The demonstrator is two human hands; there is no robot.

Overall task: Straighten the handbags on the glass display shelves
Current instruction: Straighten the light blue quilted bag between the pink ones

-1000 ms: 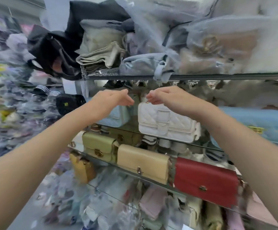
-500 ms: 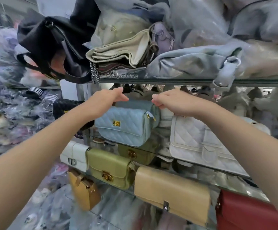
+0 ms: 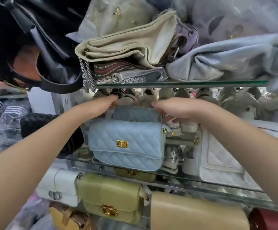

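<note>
One dusty-blue handbag (image 3: 135, 113), far row, middle glass shelf (image 3: 193, 179).
Gripped at right top corner by right hand (image 3: 174, 110); met at left corner by left hand (image 3: 104, 106), grip not discernible.

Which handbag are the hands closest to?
The dull blue bag behind the light blue quilted bag: the left hand and right hand flank its top. The green bag and tan bag sit lower down.

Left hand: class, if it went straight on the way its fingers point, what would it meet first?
Probably the khaki items crowded behind the rear blue bag, just beyond the left hand; depth is unclear there.
</note>
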